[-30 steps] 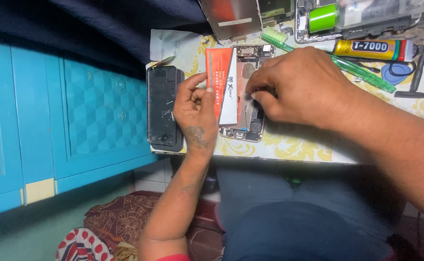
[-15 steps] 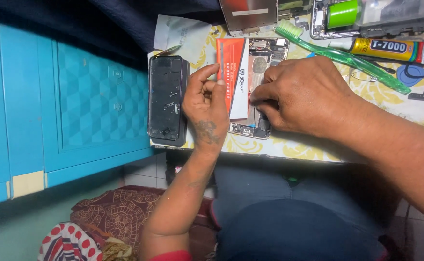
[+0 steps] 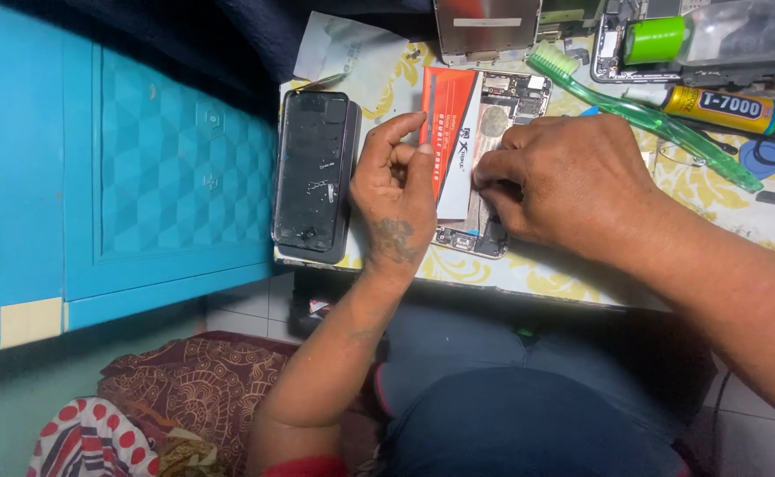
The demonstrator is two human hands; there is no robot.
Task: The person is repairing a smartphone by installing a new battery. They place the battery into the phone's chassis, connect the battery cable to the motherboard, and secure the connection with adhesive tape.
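left hand (image 3: 396,199) pinching orange-white phone battery (image 3: 452,132) | right hand (image 3: 564,181) fingertips pressing battery onto opened phone (image 3: 493,168) | black screen panel (image 3: 311,172) beside

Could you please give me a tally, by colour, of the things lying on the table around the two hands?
Black: 1, the phone screen assembly
Orange and white: 1, the battery, touched by the left hand
Green: 2, the toothbrush and the green cap
Yellow: 1, the glue tube
Total: 5
The right hand rests on the open phone body, not counted.
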